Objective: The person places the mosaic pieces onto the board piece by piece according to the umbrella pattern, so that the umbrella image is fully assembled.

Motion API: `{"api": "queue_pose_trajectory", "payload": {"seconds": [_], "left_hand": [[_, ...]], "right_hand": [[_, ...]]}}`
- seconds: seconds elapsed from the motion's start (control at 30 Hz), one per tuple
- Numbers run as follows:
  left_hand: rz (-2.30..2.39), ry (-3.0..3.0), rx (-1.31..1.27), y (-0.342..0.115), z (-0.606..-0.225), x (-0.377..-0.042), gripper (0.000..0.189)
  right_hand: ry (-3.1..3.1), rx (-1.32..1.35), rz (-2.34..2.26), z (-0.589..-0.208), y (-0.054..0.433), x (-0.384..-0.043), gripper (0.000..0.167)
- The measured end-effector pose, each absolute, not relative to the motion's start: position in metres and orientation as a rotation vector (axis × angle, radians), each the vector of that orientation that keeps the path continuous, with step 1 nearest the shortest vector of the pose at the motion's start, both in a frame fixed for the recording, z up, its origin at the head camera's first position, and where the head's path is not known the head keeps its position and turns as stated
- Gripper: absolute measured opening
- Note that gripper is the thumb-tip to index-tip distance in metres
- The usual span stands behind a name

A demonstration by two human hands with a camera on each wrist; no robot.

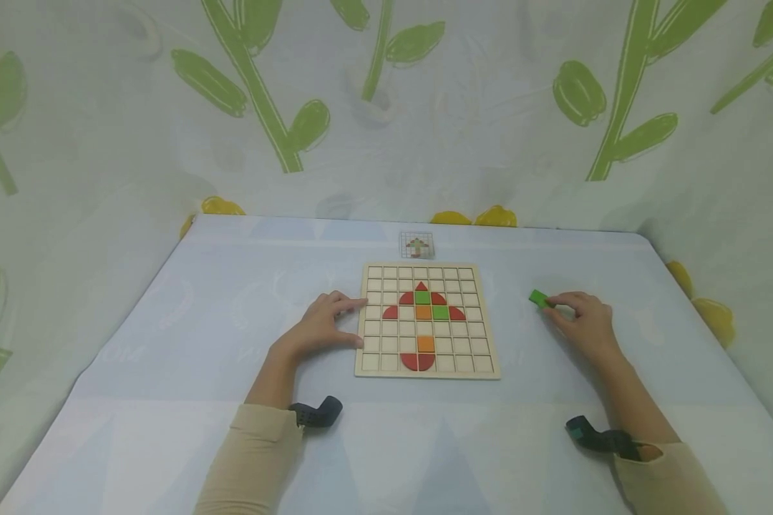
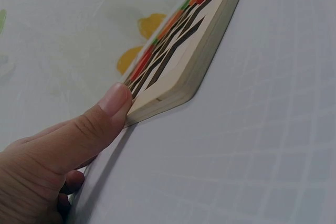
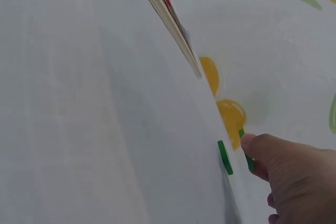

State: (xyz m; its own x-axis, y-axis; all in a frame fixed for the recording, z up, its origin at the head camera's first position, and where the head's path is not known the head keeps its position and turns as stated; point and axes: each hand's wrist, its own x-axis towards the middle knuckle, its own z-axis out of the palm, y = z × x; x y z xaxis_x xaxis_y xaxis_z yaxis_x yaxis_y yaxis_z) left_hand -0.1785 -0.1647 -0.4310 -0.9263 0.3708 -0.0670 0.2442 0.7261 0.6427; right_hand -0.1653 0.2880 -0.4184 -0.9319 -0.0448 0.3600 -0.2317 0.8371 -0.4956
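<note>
A wooden grid board (image 1: 389, 329) lies on the table, with red, green and orange tiles set in some of its squares. My left hand (image 1: 318, 325) rests at the board's left edge, thumb and forefinger spread apart and touching it. In the left wrist view the thumb (image 2: 113, 103) presses against the board's corner (image 2: 163, 95). Off to the right of the board, my right hand (image 1: 586, 322) pinches a small green tile (image 3: 247, 153) between thumb and fingers. Another green tile (image 3: 225, 157) lies on the table just beside the held one.
Behind the board sits a small picture card (image 1: 416, 244) showing a grid with a coloured figure. A pale cloth covers the table (image 1: 232, 272), and a leaf-patterned curtain (image 1: 477, 107) hangs at its back and sides. Each wrist wears a black camera mount (image 1: 318, 413).
</note>
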Motion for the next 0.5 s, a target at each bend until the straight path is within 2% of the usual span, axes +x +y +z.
{"api": "queue_pose_trajectory", "payload": {"seconds": [0.5], "left_hand": [[0.98,2.732,0.481,-0.164,-0.431,-0.179,0.08]], "right_hand": [[-2.505,0.378,0.771,-0.425,0.272,-0.168,0.016]]}}
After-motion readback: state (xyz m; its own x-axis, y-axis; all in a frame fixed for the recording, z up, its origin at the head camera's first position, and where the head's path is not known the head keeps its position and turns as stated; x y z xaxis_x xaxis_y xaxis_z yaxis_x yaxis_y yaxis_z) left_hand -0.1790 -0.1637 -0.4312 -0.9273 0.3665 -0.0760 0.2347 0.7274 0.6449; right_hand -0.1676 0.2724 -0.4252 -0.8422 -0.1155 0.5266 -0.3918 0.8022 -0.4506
